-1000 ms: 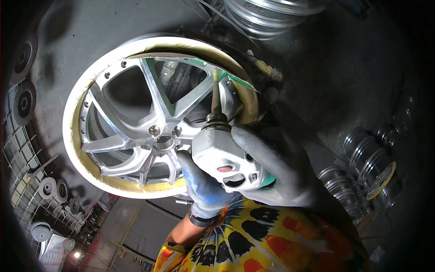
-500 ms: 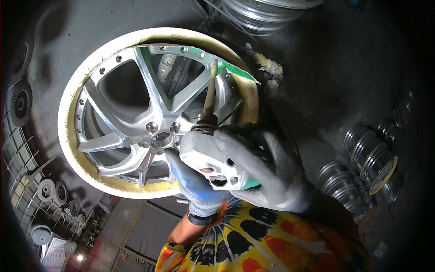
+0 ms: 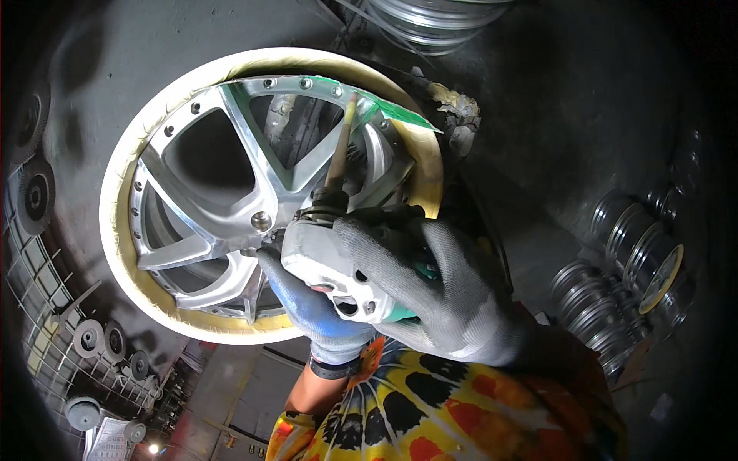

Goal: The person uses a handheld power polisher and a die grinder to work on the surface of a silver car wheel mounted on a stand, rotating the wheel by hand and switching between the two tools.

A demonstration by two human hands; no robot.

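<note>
A silver spoked alloy wheel [image 3: 269, 165] stands tilted before me, its outer rim wrapped in cream masking tape [image 3: 115, 192]. Green tape [image 3: 401, 115] lies along its upper right edge. My right hand [image 3: 453, 300], in a grey glove, is wrapped round the body of a white and green angle grinder [image 3: 315, 257]. From the grinder's dark collar a long tapered tan bit [image 3: 344, 146] reaches up, its tip at the outer end of the upper right spoke. My left hand [image 3: 315, 311], in a blue and grey glove, clasps the grinder's near side; its fingers are partly hidden.
Several shiny wheels [image 3: 588, 311] are stacked on the floor at right, and more rims [image 3: 438, 23] stand at the far edge. On the left, a wire rack [image 3: 46, 307] carries round discs [image 3: 88, 338]. A crusted lump [image 3: 457, 107] sits beyond the wheel's right side.
The grinder and both my hands have shifted left over the wheel, covering more of its hub. The bit's tip has moved a little left and up at the spoke's end.
</note>
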